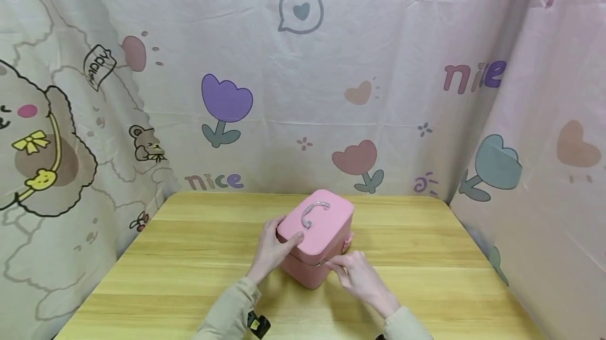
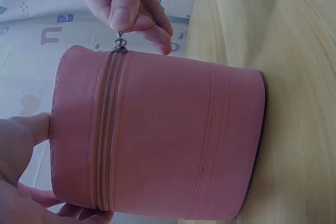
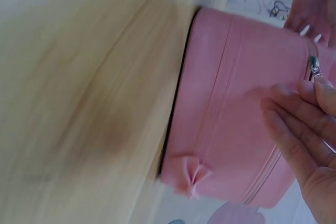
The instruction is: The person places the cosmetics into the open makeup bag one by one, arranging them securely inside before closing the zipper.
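A pink cosmetic case (image 1: pixel 318 229) stands upright on the table, its lid down and a silver handle (image 1: pixel 310 213) on top. At the lid's near left corner, my left hand (image 1: pixel 273 248) grips the case, thumb on top and fingers along the side. My right hand (image 1: pixel 357 276) pinches the zipper pull (image 2: pixel 120 39) between thumb and forefinger at the near corner. The zipper (image 2: pixel 108 124) runs round the case just below the lid. In the right wrist view, the metal slider (image 3: pixel 314 66) shows beside the pinching fingertips. The left hand's fingers are partly hidden behind the case.
The case rests on a light wooden table (image 1: pixel 203 266). A pink bow (image 3: pixel 190 176) sits low on the case's side. Behind the table hangs a printed curtain (image 1: pixel 284 87), with further cloth along the left and right sides.
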Motion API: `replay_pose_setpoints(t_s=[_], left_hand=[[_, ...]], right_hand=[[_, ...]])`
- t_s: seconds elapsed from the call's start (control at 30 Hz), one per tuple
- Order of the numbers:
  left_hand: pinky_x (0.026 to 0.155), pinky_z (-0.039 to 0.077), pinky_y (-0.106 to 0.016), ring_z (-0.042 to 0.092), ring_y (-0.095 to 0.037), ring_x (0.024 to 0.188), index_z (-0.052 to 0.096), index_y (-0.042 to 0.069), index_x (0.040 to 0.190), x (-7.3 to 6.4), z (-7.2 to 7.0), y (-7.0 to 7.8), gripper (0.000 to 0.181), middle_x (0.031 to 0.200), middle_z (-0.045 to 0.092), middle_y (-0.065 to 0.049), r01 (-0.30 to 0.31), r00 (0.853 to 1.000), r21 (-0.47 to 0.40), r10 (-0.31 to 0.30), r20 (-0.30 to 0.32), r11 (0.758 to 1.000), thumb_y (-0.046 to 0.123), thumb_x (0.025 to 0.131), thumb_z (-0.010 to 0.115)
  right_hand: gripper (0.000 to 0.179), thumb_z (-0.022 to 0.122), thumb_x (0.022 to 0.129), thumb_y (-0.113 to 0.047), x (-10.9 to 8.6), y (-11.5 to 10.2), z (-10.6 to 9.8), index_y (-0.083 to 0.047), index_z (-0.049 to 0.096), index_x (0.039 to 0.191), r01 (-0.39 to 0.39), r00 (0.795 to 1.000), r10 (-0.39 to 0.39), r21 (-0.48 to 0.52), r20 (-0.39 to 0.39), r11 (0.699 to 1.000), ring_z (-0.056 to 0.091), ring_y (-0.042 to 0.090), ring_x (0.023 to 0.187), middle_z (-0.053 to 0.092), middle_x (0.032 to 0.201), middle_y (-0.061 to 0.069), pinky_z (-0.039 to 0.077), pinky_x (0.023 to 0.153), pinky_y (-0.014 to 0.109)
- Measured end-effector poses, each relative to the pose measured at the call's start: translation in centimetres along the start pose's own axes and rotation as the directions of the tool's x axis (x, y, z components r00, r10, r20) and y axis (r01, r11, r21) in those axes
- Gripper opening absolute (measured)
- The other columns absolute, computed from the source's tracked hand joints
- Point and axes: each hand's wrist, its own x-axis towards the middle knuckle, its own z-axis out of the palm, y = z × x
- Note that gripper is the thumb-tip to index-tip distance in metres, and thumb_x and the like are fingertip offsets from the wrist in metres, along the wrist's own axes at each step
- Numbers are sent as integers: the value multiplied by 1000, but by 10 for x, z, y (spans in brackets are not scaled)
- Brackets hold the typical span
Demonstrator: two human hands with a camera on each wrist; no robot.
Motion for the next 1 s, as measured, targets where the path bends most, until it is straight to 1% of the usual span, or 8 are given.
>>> replay_pose_setpoints(t_s=[0.2,0.4,0.53,0.63,0.73,0.87,0.93,1.0], left_hand=[[110,43,-58,54,-45,124,52,-10,136,3,-2,0,70,133,56,-30,-8,1000,-8,8,24,1000,27,84,80],[102,52,-49,58,-38,117,52,-10,137,13,-9,-8,67,134,55,-30,-10,992,-109,24,121,994,21,84,80],[100,53,-38,59,-33,115,49,-7,142,21,-14,-14,67,135,56,-28,44,981,-200,-5,194,979,17,86,78],[106,51,-40,58,-37,122,46,-7,144,23,-16,-18,68,138,55,-28,90,976,-272,-31,216,958,14,87,76],[108,50,-46,58,-41,124,45,-8,142,21,-16,-17,67,139,53,-29,100,983,-278,-52,174,955,14,87,76],[99,54,-46,59,-36,113,48,-7,138,11,-13,-8,66,130,52,-27,91,995,-156,-83,54,984,24,87,78],[98,54,-46,57,-34,112,46,-7,138,5,-9,-2,67,128,49,-26,94,996,-87,-93,18,992,28,89,76],[100,53,-51,56,-38,114,43,-9,140,0,-5,3,72,129,45,-29,93,996,-38,-92,12,995,31,90,75]], right_hand=[[9,72,86,-1,-2,7,-5,-7,78,84,-65,998,65,3,0,998,33,-13,55,64,60,-7,31,47,4],[8,70,90,-6,-1,5,-4,-7,77,88,-45,998,42,53,54,998,36,-12,58,70,68,-3,36,50,6],[7,72,90,-10,3,1,1,-10,77,86,14,999,-15,9,41,1000,40,-12,59,71,68,-5,39,57,7],[6,72,90,-11,6,-4,5,-12,78,87,19,999,-19,-22,26,1000,40,-12,59,71,68,-5,39,63,11],[5,73,89,-13,7,-9,8,-15,78,89,-12,1000,13,-52,9,999,37,-12,58,68,64,-8,40,68,20],[5,74,89,-13,8,-11,11,-15,78,87,-29,999,28,-65,-19,997,29,-13,55,55,55,-13,34,62,13],[6,73,89,-12,9,-11,12,-13,77,85,-28,999,26,-56,-26,998,26,-14,54,49,53,-14,27,54,7],[6,73,89,-12,8,-11,13,-13,77,85,-33,999,31,-59,-29,998,25,-14,53,48,52,-14,25,52,6]])
